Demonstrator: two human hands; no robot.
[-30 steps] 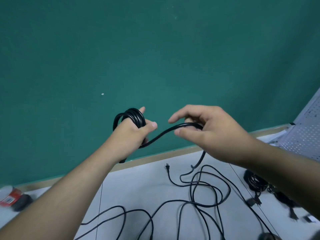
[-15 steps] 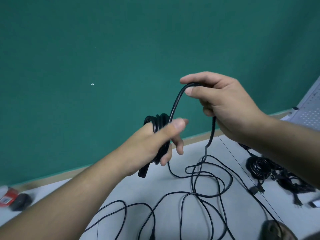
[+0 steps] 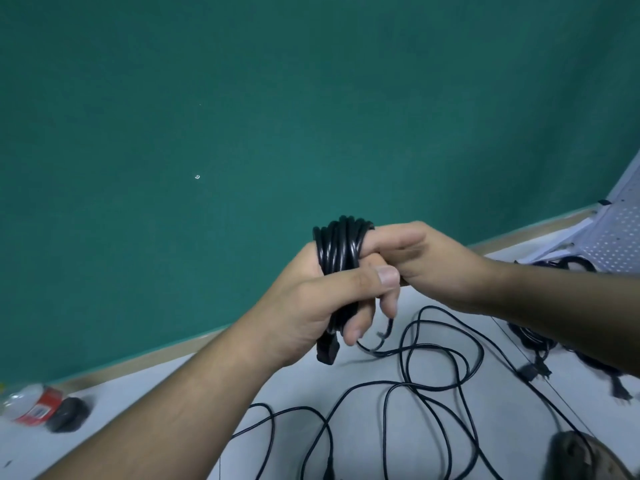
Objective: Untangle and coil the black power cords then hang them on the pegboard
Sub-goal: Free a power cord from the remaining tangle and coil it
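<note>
A black power cord is wound in several tight loops into a coil [image 3: 341, 247] around my left hand [image 3: 311, 306], whose thumb and fingers curl round it. One plug end [image 3: 326, 353] hangs below that hand. My right hand [image 3: 426, 261] is pressed against the coil's right side, fingers curled over the strand it lays on. The cord's loose remainder [image 3: 433, 358] trails down from the hands and sprawls in tangled loops on the white table [image 3: 156, 403]. The white pegboard [image 3: 620, 237] leans at the far right.
More black cords lie bundled at the right [image 3: 540, 341] below the pegboard. A plastic bottle with a red label [image 3: 33, 407] lies on the table's left by a dark object. A dark rounded thing [image 3: 581, 459] sits at bottom right. A green wall stands behind.
My right hand came down from above and brought its raised strand onto the coil, adding a loop. Both hands now meet at the coil, and the loose cord on the table is shorter.
</note>
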